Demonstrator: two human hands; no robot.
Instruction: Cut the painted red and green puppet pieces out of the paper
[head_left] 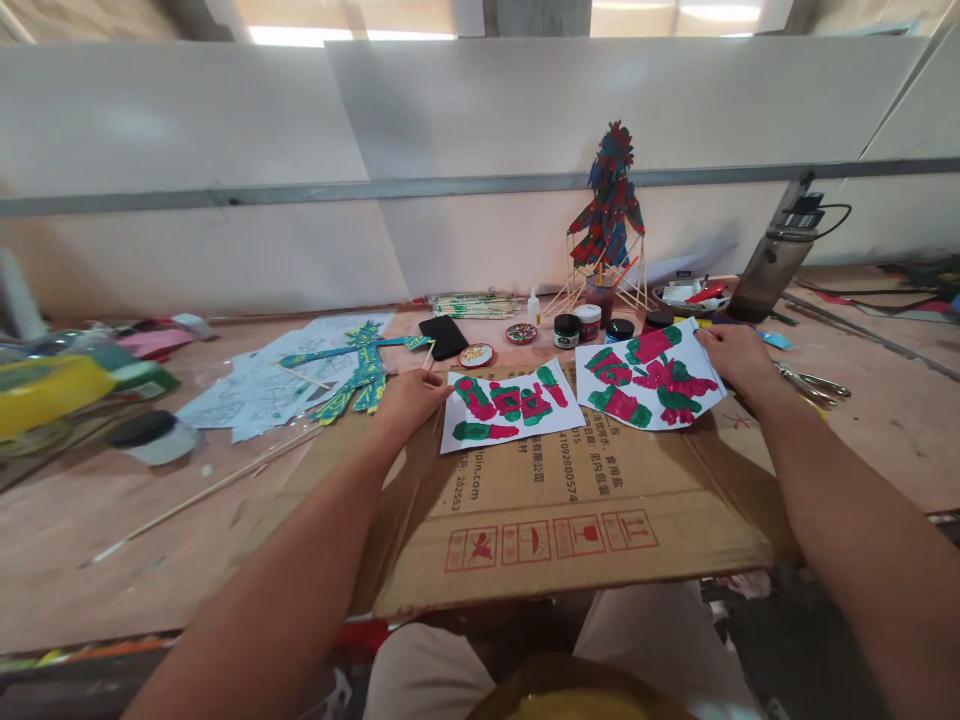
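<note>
Two white sheets painted with red and green shapes lie on a flattened cardboard box (570, 520). My left hand (411, 398) pinches the left edge of the left sheet (510, 405), and a thin wooden stick pokes up from its fingers. My right hand (739, 358) grips the upper right edge of the right sheet (649, 378), which is lifted a little there. Both hands are closed on the paper.
Small paint jars (577, 326) and a glue bottle (533, 306) stand behind the sheets. A red and blue puppet on sticks (611, 215) leans on the wall. A blue-green cut-out figure (358, 368) lies on papers at left. Scissors (814, 384) and a water bottle (772, 262) are at right.
</note>
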